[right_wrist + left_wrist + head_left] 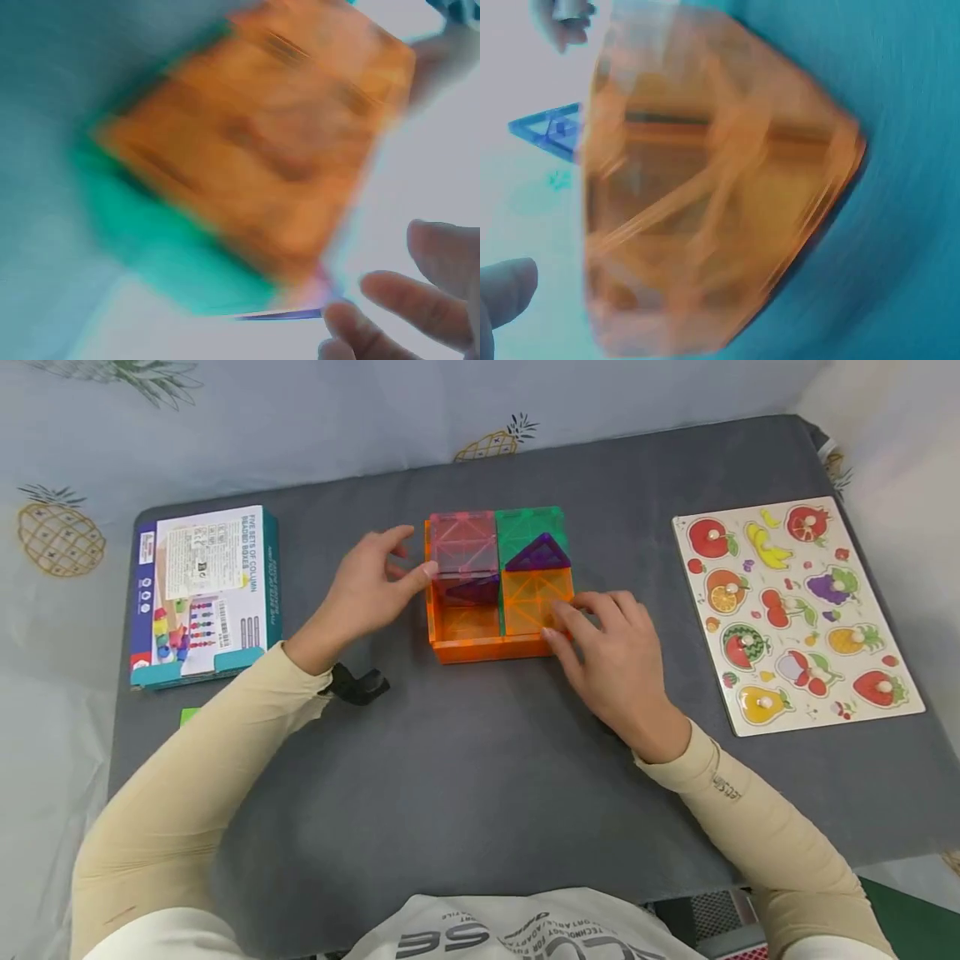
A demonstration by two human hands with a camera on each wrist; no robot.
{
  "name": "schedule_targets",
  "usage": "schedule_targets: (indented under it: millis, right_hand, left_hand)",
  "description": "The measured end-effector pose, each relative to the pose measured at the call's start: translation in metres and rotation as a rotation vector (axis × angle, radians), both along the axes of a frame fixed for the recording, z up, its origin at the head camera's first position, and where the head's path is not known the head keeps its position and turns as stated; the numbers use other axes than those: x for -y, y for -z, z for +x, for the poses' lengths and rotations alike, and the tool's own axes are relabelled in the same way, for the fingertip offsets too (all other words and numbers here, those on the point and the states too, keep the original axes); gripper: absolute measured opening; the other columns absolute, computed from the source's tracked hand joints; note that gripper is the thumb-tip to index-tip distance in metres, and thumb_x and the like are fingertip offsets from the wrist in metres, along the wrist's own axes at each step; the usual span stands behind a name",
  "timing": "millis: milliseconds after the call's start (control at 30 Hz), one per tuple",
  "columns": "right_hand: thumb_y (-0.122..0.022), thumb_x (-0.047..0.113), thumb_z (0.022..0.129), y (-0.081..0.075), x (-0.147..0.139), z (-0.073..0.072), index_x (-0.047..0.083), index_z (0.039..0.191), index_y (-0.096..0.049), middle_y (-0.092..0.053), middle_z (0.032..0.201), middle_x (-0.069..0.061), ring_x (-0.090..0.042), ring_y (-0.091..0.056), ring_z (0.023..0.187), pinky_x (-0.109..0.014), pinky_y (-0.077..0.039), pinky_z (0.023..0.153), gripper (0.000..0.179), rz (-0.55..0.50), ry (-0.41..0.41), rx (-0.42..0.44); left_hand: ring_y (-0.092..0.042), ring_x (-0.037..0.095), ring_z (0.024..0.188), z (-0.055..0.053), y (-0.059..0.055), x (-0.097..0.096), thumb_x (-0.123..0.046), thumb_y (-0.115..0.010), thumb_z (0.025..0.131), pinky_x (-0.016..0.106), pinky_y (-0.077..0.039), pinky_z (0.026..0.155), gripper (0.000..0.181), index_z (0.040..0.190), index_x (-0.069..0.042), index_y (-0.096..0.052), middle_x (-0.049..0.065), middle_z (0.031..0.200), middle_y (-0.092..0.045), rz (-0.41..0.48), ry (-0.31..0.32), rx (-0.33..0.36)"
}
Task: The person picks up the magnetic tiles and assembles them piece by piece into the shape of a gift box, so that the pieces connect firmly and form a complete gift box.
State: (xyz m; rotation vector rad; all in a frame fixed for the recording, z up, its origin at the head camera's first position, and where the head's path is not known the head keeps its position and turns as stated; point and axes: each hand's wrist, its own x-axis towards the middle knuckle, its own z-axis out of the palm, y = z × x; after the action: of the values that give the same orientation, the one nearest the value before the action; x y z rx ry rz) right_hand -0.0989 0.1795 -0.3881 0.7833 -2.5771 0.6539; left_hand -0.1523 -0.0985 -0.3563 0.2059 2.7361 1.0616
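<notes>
Pineapple-print cloth (pixel 322 427): backdrop, past the far edge of the grey surface (pixel 465 785).

Boxed set, labelled "Five Sets of Column Beaded Boxes" (pixel 206 589): flat, at the surface's far left corner.

Green piece (pixel 189 716): near the left edge, mostly hidden by the left sleeve (pixel 217 760), which crosses that side.

Left hand (pixel 363 581): fingers and thumb apart, nothing gripped; thumb tip at the left edge of the pink tile. Black strap (pixel 362 685) hangs at this wrist.

Translucent tile structure (pixel 501 578): set between the hands, toward the far edge, left of its midpoint. Pink square tile (pixel 463 539) at its far left corner; purple triangular tile (pixel 474 591) beneath that tile's near edge; green square tile (pixel 525 531) at the far right corner; second purple triangle (pixel 540 557) at the join with the orange square tile (pixel 534 602), near right.

Right hand (pixel 617 664): digits parted, nothing clamped; thumb and forefinger tips at the orange tile's right edge.

Fruit peg puzzle (pixel 798 614): complete, slanted along the right edge.

Left wrist view only: ribbed orange side face (pixel 705 187), large and blurred, a violet-blue triangle (pixel 551 131) jutting past it.

Right wrist view only: green side panel (pixel 172 247), smeared by blur; purple edge (pixel 281 315) near the fingertips (pixel 349 319).
</notes>
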Motion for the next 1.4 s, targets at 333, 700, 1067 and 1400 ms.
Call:
schedule_targets:
  millis: [333, 700, 1067, 1400]
  right_hand:
    - [-0.073, 0.025, 0.086, -0.044, 0.068, -0.035, 0.003, 0.095, -0.068, -0.059, 0.081, -0.012, -0.026, -0.053, 0.067, -0.037, -0.052, 0.053, 0.024, 0.465, -0.131, 0.036]
    - [-0.062, 0.027, 0.09, -0.043, 0.119, -0.076, 0.0, 0.109, -0.051, -0.058, 0.087, -0.015, -0.03, -0.06, 0.076, -0.04, -0.055, 0.076, 0.035, 1.03, 0.007, 0.187]
    - [-0.071, 0.018, 0.085, -0.054, 0.106, -0.08, 0.001, 0.105, -0.063, -0.066, 0.087, -0.015, -0.032, -0.059, 0.079, -0.048, -0.047, 0.087, 0.027, 0.945, -0.154, 0.154]
    - [-0.06, 0.018, 0.095, -0.098, 0.075, -0.077, 0.002, 0.102, -0.063, -0.065, 0.096, -0.015, -0.033, -0.054, 0.083, -0.045, -0.043, 0.074, 0.017, 0.443, -0.252, 0.077]
  left_hand:
    - [-0.054, 0.025, 0.119, 0.006, 0.041, -0.021, -0.013, -0.058, 0.093, 0.039, -0.049, 0.094, 0.078, 0.155, -0.023, -0.011, 0.011, 0.142, -0.047, 0.453, -0.075, 0.208]
    - [-0.05, 0.022, 0.111, 0.017, 0.05, -0.028, 0.003, -0.05, 0.088, 0.03, -0.044, 0.083, 0.085, 0.155, -0.025, -0.007, 0.008, 0.145, -0.043, 0.733, -0.173, 0.279]
    - [-0.051, 0.026, 0.095, 0.017, 0.054, -0.024, 0.0, -0.052, 0.088, 0.032, -0.042, 0.076, 0.082, 0.154, -0.029, -0.014, 0.012, 0.126, -0.052, 0.74, -0.152, 0.202]
    - [-0.036, 0.022, 0.136, 0.016, 0.049, -0.01, -0.016, -0.062, 0.091, 0.041, -0.034, 0.111, 0.082, 0.155, -0.024, -0.012, 0.003, 0.156, -0.028, 0.595, -0.136, 0.177]
